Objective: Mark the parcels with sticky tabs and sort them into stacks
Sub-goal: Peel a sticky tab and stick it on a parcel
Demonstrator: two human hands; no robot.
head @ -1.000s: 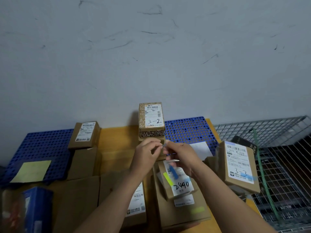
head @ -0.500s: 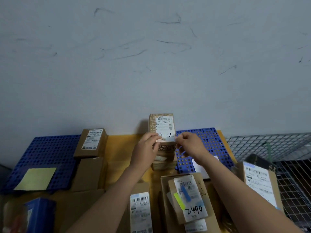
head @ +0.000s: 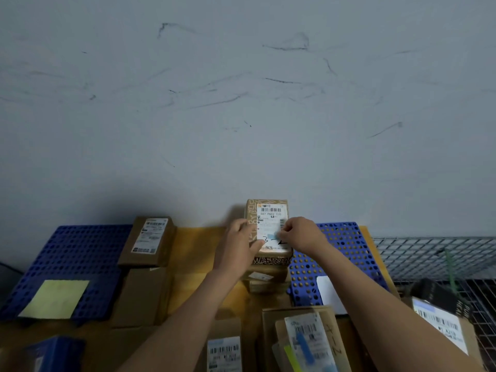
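Observation:
A patterned brown parcel with a white label tops a stack against the wall. A pale blue sticky tab lies on its label, just above the handwritten number. My left hand steadies the parcel's left side with the thumb on the label. My right hand has its fingertips pinched at the tab's right end. Near the bottom edge lies another parcel with blue and yellow tabs on its label.
Blue perforated mats lie right and left on the yellow table, the left one bearing a yellow note pad. Brown boxes stand left of centre. A wire cage with a labelled parcel is at the right.
Both hands moved away from me from above the near parcels to the parcel against the wall, carrying the blue tab, which now lies on its label. My view tilted upward.

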